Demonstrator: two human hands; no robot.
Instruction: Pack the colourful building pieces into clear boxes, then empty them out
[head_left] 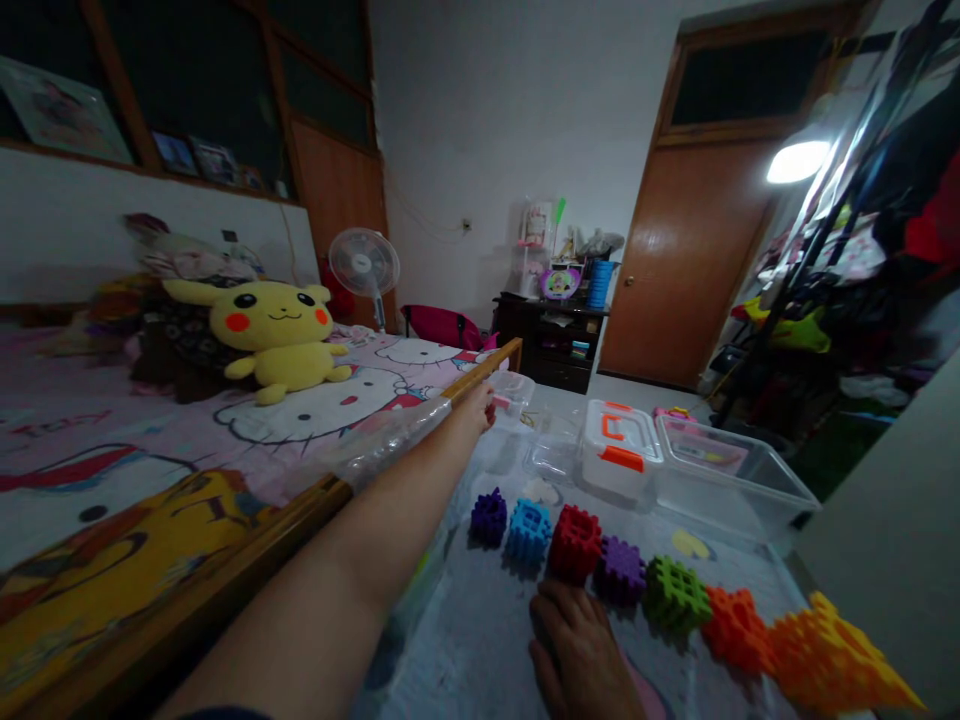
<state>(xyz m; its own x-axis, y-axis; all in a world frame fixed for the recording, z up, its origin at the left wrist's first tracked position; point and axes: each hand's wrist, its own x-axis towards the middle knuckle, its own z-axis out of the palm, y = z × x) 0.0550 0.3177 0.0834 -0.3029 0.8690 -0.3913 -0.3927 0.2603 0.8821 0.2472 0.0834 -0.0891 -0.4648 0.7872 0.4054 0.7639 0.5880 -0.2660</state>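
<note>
My left hand (485, 408) reaches far across the table beside a clear plastic container (514, 388). Its fingers are curled, and what they hold, if anything, is too small to make out. My right hand (581, 655) rests palm down on the table with fingers extended, just in front of a red interlocking-block cube (575, 544). In a row with that cube stand a dark purple one (489, 518), a blue one (529, 531), a purple one (620, 571) and a green one (676, 596). An orange shape (736, 630) and a yellow-orange pointed shape (836, 660) continue the row rightward.
Behind the row stand a lidded box with orange latches (619, 450) and an open clear bin (735, 480). A clear tray (551, 455) lies to their left. The bed's wooden rail (300, 520) borders the table on the left; a yellow plush toy (289, 335) sits on the bed.
</note>
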